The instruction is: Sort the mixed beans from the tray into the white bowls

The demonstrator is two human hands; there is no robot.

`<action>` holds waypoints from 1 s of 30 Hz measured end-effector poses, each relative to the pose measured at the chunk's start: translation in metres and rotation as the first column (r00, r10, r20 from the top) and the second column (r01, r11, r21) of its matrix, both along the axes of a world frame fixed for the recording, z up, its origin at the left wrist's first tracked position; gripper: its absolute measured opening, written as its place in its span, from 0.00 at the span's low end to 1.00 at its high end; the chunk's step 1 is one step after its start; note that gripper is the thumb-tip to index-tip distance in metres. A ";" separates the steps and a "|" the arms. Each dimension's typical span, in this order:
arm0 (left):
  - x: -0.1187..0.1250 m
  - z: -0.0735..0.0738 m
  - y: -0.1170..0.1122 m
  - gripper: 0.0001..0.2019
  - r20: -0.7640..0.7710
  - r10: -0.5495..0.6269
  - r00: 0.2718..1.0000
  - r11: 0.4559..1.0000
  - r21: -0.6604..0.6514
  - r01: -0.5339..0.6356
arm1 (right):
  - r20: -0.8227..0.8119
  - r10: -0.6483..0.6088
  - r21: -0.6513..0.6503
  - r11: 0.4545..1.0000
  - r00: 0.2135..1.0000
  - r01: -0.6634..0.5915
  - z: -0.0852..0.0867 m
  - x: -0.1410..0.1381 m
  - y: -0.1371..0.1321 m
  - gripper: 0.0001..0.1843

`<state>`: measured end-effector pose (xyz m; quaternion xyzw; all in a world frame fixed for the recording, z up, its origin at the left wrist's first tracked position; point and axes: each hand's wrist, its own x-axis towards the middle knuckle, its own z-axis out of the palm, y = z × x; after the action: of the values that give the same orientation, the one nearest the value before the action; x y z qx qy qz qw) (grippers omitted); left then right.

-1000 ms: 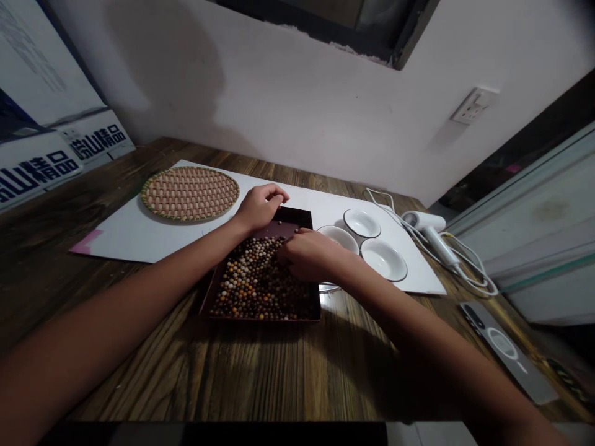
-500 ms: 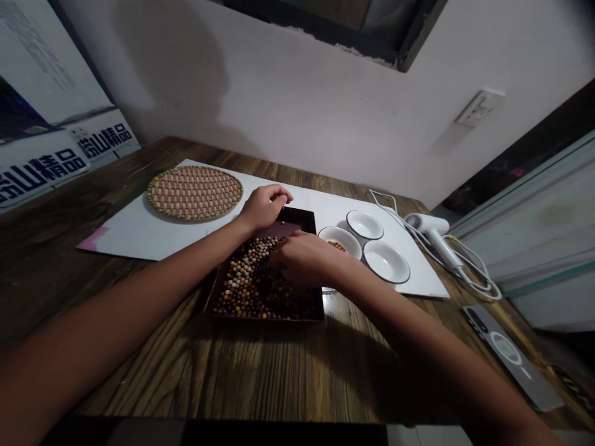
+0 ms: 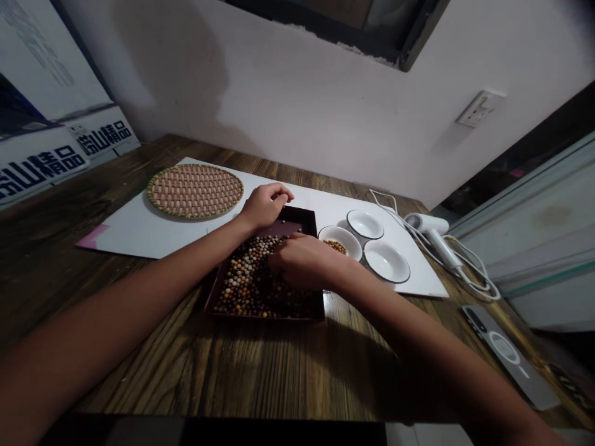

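A dark maroon box [image 3: 290, 318] holds many small round beads [image 3: 244, 272] in white, orange and brown. My right hand [image 3: 302, 259] reaches down among the beads with its fingers curled inward; the fingertips and anything in them are hidden. Over the far left corner of the box rests my left hand [image 3: 266, 203], fingers and thumb bent together, whatever they may hold out of sight. Just right of the box, a white bowl [image 3: 354, 244] contains brownish-yellow beads. Two more white bowls, a far one [image 3: 365, 224] and a nearer one [image 3: 387, 261], stand beside it with no beads visible.
A round woven tray [image 3: 195, 191] lies on the white board [image 3: 134, 232] at left. To the right are a white hair dryer [image 3: 434, 235] with its cord and a grey phone [image 3: 509, 356]. Printed boxes [image 3: 56, 161] stand at far left, on the wooden table [image 3: 223, 371].
My right hand has shifted very slightly within the box, and a little more of the beads in the bowl shows. My left hand stays in place.
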<state>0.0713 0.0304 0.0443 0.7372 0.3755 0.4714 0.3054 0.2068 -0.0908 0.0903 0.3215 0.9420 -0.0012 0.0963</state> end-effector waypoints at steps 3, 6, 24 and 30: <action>0.000 0.000 0.000 0.10 -0.008 0.004 1.000 1.000 -0.003 -0.004 | 0.015 0.005 0.008 1.000 1.000 -0.005 -0.003 0.001 0.000 0.09; 0.000 0.000 0.000 0.10 -0.015 0.007 1.000 1.000 -0.003 -0.007 | 0.017 0.001 0.019 1.000 1.000 -0.001 -0.006 0.004 0.002 0.10; 0.000 0.002 -0.002 0.09 0.015 0.014 1.000 1.000 -0.002 -0.014 | -0.078 0.089 0.045 0.995 0.993 -0.085 -0.002 -0.044 0.012 0.14; 0.001 0.000 -0.002 0.09 0.049 0.007 0.999 1.000 -0.001 -0.007 | -0.071 0.100 0.036 0.995 0.992 -0.098 -0.009 -0.051 0.015 0.14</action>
<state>0.0722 0.0287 0.0442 0.7241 0.3707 0.4903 0.3131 0.1560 -0.0762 0.0812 0.2757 0.9595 0.0074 0.0568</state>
